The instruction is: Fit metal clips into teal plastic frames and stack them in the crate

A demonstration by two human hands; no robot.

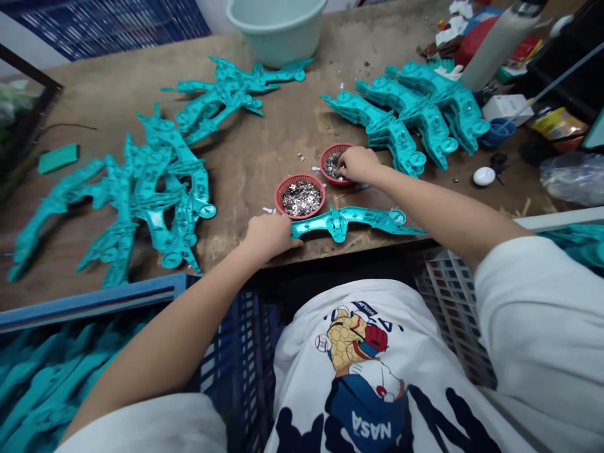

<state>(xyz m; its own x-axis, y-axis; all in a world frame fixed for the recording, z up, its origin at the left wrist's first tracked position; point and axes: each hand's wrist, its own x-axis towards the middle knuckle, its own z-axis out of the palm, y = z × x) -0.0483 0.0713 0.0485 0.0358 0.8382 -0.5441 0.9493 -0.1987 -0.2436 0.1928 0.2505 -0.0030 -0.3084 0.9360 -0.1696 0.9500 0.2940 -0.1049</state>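
Note:
My left hand (270, 238) is closed around the left end of a long teal plastic part (337, 221), which lies along the table's front edge. Just behind that part stands a red basket (280, 206) filled with small shiny metal pieces (302, 199). My right hand (361, 165) reaches into a second red basket (329, 151), its fingers bent down among small metal pieces (332, 166). The fingertips are partly hidden, so what they pinch, if anything, does not show.
Teal parts lie piled at the left (158, 189), at the back (221, 94) and at the right (415, 107). A pale basin (278, 38) stands at the back. A bottle (503, 44) and clutter fill the right corner. Crates (240, 358) stand below the table edge.

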